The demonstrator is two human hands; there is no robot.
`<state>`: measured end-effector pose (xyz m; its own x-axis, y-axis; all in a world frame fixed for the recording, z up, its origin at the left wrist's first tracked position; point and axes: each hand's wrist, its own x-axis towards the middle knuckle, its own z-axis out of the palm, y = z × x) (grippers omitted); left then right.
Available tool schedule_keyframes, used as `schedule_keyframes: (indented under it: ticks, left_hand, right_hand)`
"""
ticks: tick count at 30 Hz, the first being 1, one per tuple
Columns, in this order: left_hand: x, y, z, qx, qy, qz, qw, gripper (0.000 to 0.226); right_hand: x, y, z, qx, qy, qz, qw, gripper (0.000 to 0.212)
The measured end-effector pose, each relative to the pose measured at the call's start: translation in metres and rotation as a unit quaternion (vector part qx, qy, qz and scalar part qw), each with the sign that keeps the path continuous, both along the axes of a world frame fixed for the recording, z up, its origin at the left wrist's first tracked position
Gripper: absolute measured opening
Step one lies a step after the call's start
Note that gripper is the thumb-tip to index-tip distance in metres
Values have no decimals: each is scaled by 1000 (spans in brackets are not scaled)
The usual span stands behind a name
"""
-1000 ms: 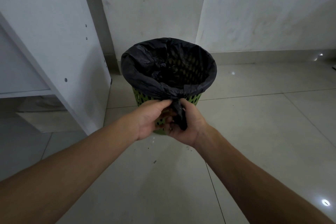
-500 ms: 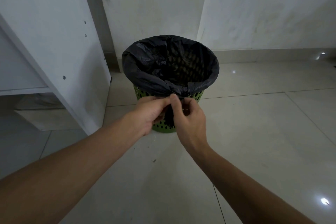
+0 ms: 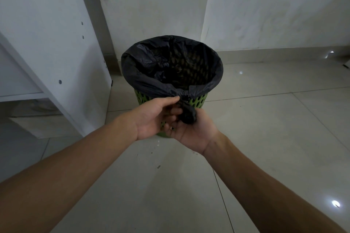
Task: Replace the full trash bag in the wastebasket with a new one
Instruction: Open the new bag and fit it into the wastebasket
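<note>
Green perforated wastebasket [image 3: 197,101] stands upright on the tiled floor [image 3: 265,128], near the wall [image 3: 265,15] at its 12 o'clock. A white cabinet [image 3: 47,43] stands at its 9 o'clock. The black trash bag [image 3: 144,73] lines the basket, mouth open, with its edge folded over the rim. At the rim's 6 o'clock the slack is gathered into a twisted tail [image 3: 187,116].

Left hand [image 3: 153,117]: fingers narrow, thumb and fingertips pinching the tail just below the rim.

Right hand [image 3: 193,134]: palm up at 6 o'clock of the basket, fingers loosely curled, holding the bunched end of the tail.
</note>
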<state>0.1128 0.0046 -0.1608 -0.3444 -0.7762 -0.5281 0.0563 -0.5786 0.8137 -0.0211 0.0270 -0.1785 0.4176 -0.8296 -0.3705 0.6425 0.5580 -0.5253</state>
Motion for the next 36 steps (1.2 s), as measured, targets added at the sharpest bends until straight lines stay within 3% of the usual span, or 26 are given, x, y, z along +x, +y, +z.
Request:
schedule_keyframes:
  ticks: [2, 5, 7, 9, 12, 14, 16, 17, 18, 20, 21, 23, 26, 30, 33, 36]
  left_hand:
    - [0, 1, 3, -31, -24, 13, 999, 22]
    - [-1, 0, -4, -80, -80, 53, 992, 35]
    - [-1, 1, -7, -106, -125, 91, 982, 38]
    - [-1, 3, -9, -132, -142, 113, 974, 32]
    - [-1, 5, -8, -153, -151, 138, 967, 25]
    - [-2, 6, -6, -153, -146, 147, 966, 23]
    - [-4, 5, -7, -148, -147, 153, 966, 27]
    - [-4, 5, -8, -140, -147, 157, 966, 30]
    - [-5, 7, -8, -127, -146, 163, 967, 36]
    - [-5, 9, -8, -104, -131, 169, 971, 55]
    - [-4, 10, -9, -92, -122, 162, 975, 65]
    - [-2, 11, -9, -65, -97, 117, 986, 56]
    - [0, 13, -6, -31, -31, 57, 997, 14]
    - [4, 11, -4, -54, -13, 17, 998, 21]
    - [5, 9, -8, -122, -84, 39, 988, 23]
    - [-2, 11, -11, -163, -131, 95, 973, 15]
  right_hand:
    - [-4, 0, 4, 3, 25, 29, 999, 27]
    - [-7, -1, 4, -9, 268, 16, 963, 24]
    - [-7, 1, -4, -49, 427, -97, 897, 24]
    - [-11, 6, -11, -170, 496, -218, 823, 29]
    - [-16, 16, -17, -440, 540, -176, 696, 27]
    - [-14, 16, -24, -511, 568, -145, 629, 29]
    - [-11, 9, -28, -479, 554, -188, 654, 16]
    - [-9, 6, -28, -428, 535, -203, 700, 9]
    - [-8, 3, -23, -352, 484, -192, 778, 6]
    - [-6, -1, -11, -134, 265, -107, 949, 13]
    - [-6, -1, -5, -43, 162, -66, 984, 17]
    - [-6, 1, 2, 32, 59, -27, 997, 23]
    - [-4, 0, 5, 51, 36, -29, 998, 27]
    - [-9, -2, 9, 48, 74, 4, 996, 24]
    - [-12, -1, 13, -3, 221, 51, 974, 21]
    - [-12, -3, 7, -69, 453, -3, 889, 11]
